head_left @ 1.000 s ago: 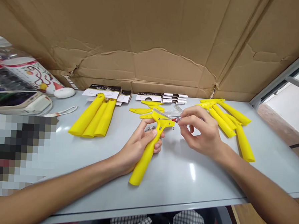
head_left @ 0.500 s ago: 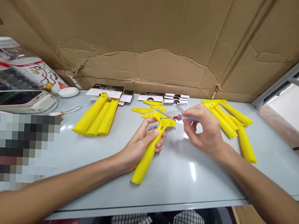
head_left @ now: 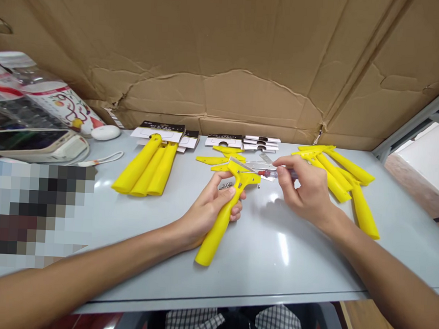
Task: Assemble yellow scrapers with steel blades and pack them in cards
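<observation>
Table (head_left: 258,274), scraper (head_left: 218,228) in left grip (head_left: 210,206), screwdriver (head_left: 269,173) in right grip (head_left: 306,186)

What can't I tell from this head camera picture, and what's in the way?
All in the head view:
Screwdriver: rear end hidden by the right hand; tip contact too small to tell.
Yellow handle: middle partly covered by the left hand.
Small metal pieces: too small to count.
Printed cards: lettering too small to read.
Lower-left patch: pixelated.
</observation>
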Demonstrator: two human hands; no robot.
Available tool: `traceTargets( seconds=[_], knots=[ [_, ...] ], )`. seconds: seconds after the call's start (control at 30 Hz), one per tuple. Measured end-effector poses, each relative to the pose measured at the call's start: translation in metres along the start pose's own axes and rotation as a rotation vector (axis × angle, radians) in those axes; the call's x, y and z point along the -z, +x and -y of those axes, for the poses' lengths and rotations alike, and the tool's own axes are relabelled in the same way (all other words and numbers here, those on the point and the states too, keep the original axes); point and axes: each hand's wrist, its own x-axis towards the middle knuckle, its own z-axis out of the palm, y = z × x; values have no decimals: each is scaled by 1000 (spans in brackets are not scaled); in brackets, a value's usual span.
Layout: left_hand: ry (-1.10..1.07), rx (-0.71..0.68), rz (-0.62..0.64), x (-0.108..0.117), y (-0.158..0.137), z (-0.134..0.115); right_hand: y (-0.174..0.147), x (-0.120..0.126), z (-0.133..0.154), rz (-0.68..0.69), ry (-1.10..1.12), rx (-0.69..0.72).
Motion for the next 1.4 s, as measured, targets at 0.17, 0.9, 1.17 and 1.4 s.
traceTargets(
  seconds=[0.17, 0.9, 1.17, 1.4],
  knots=[
    [-13, 0, -1, -1, 0, 0, 0, -2, 4, -17, 110, 57],
    [-29, -1, 25, 2, 1, 1, 0, 0, 2, -22, 36, 37],
    [-34, 3, 2, 1, 2, 1, -2, -1, 4, 40, 140, 39],
    [-28, 7, -7, 2, 2, 0, 0, 3, 0, 61, 37, -30]
  ],
)
